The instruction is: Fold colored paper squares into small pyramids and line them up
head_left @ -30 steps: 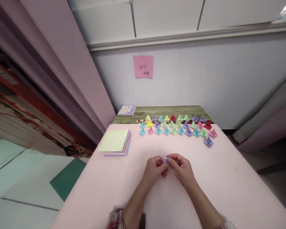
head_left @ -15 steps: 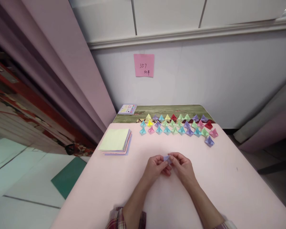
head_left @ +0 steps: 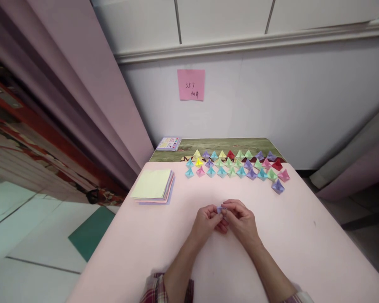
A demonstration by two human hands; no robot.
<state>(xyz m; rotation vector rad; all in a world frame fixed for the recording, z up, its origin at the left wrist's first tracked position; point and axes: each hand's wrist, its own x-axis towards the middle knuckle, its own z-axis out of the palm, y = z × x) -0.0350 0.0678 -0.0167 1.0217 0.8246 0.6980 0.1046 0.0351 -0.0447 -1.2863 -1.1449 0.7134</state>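
A small folded piece of lavender paper [head_left: 219,209] is pinched between my two hands, over the middle of the table. My left hand [head_left: 207,221] grips its left side with thumb and fingers. On the right side, my right hand [head_left: 240,219] holds it with thumb and index finger, covering much of the paper. Beyond the hands, several folded paper boats stand in rows; a purple paper boat [head_left: 278,186] sits apart at the right, in front of a pink paper boat [head_left: 284,175].
A stack of square coloured paper [head_left: 151,184] lies at the left of the pink tabletop [head_left: 139,244]. At the far left corner is a printed paper packet [head_left: 169,143]. Behind the table rises a wall with a pink note [head_left: 191,85].
My right thumb and fingers have shifted slightly left over the lavender paper, so less of it shows. The left hand has barely moved.
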